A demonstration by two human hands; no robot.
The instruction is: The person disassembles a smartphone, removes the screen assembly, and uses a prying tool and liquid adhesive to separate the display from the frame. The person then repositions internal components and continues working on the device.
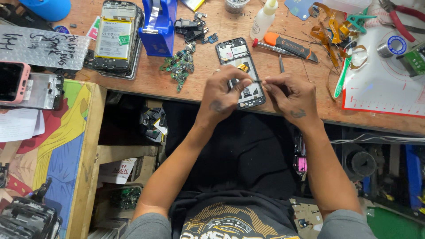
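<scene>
Both hands meet over the opened phone frame (241, 71) at the near edge of the bench (208, 84). The left hand (223, 95) arches knuckles-up, its grip pinching a thin metal tool (256, 80) whose other end the right hand (290, 95) pinches. Left of the frame lie green circuit boards (179, 66) and a blue tape dispenser (159, 26); beyond it, a white squeeze bottle (264, 20). The frame is black, bared inside.

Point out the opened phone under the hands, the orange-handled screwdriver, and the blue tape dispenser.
opened phone (233, 52), head view, upper inner frame.
orange-handled screwdriver (287, 44), head view, middle of the handle.
blue tape dispenser (159, 31), head view, its blue side wall.
</scene>
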